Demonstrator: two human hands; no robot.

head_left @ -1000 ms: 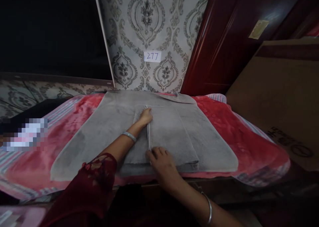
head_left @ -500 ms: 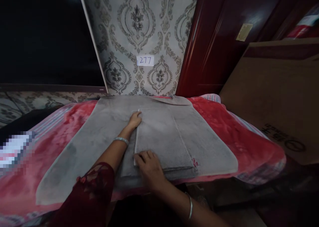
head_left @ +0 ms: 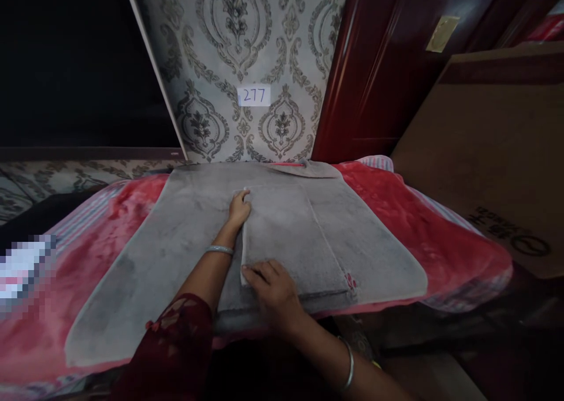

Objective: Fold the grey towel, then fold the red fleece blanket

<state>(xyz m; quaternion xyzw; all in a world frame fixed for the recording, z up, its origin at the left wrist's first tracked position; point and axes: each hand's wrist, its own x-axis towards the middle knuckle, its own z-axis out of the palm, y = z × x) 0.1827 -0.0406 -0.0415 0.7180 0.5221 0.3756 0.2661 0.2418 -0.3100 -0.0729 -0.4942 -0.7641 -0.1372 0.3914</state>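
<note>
A folded grey towel [head_left: 291, 242] lies on top of a larger spread grey cloth [head_left: 176, 254]. My left hand [head_left: 239, 208] rests on the far left corner of the folded towel, fingers curled over its edge. My right hand [head_left: 272, 283] presses on the near left corner, fingers bent over the white hem. Both hands hold the same left edge of the folded towel. A small red mark [head_left: 351, 282] shows at the towel's near right corner.
A red fleece blanket [head_left: 409, 225] covers the surface under the cloths. A patterned wall panel with a label "277" [head_left: 254, 95] stands behind. A dark red door [head_left: 374, 72] and a brown cardboard box [head_left: 489, 154] are at the right.
The folded towel's left edge and both hands have shifted slightly left across the grey cloth. The view has tilted a little; the hands keep their grip on the edge.
</note>
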